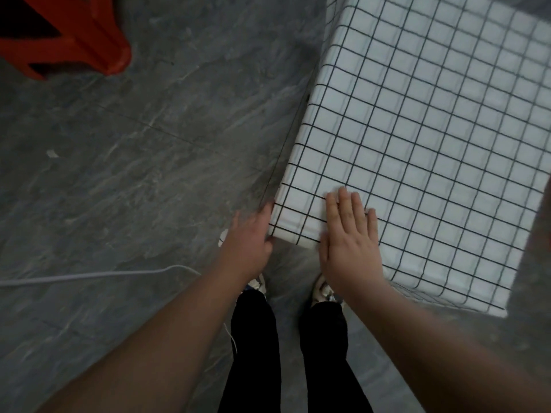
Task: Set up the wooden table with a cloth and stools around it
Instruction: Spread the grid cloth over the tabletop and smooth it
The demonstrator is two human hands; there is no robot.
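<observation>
A white cloth with a black grid (pixel 432 129) covers the table at the right, hanging over its edges so the wood is hidden. My right hand (pixel 348 236) lies flat with straight fingers on the cloth at the table's near corner. My left hand (pixel 249 239) is at the left side of that corner, its fingers against the hanging edge of the cloth and tucked under it, so their tips are hidden. A red plastic stool (pixel 65 34) stands on the floor at the top left, well away from the table.
The floor (pixel 134 144) is grey marbled tile. A white cable (pixel 98 275) runs across it from the left edge toward my feet. My legs in black trousers and light shoes stand close to the table corner.
</observation>
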